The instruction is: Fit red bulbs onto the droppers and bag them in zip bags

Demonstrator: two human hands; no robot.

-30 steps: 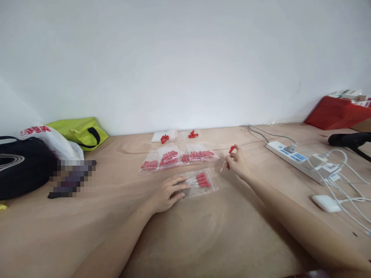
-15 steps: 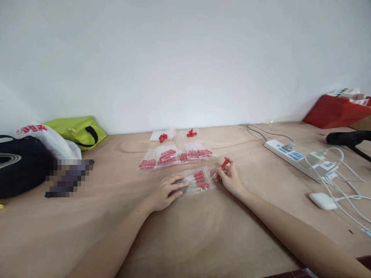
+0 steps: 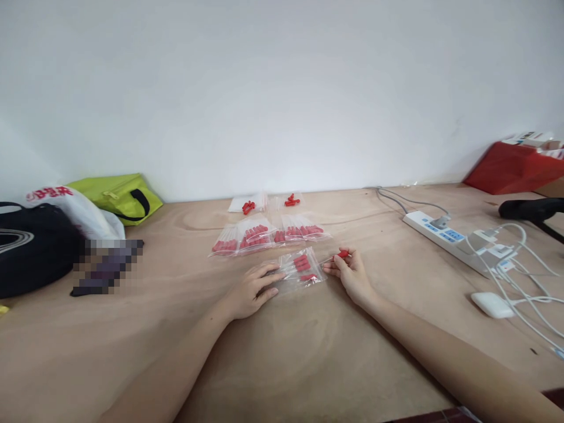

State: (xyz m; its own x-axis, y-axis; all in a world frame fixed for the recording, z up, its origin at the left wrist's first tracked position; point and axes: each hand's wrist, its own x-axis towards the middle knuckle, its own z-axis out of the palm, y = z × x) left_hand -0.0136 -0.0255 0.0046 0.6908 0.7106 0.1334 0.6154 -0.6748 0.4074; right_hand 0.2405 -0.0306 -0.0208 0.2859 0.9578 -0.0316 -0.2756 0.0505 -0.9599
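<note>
A clear zip bag with several red-handled screwdrivers inside lies between my hands, its red handles toward the right. My left hand holds the bag's left end, fingers on top and thumb along the near corner. Just off the right edge, my right hand pinches one more small red-handled screwdriver. Its thin shaft points left at the bag's right edge; whether the tip is inside, I cannot tell. Behind them sit filled bags in an overlapping row.
Two piles of loose red pieces lie on bags near the wall. To the right are a power strip, white cables and a white charger. A black bag, a green bag and a red bag stand at the sides.
My right hand has tipped the screwdriver from a slant to nearly level, its handle now lower and its shaft toward the bag. My left hand stays at the bag.
</note>
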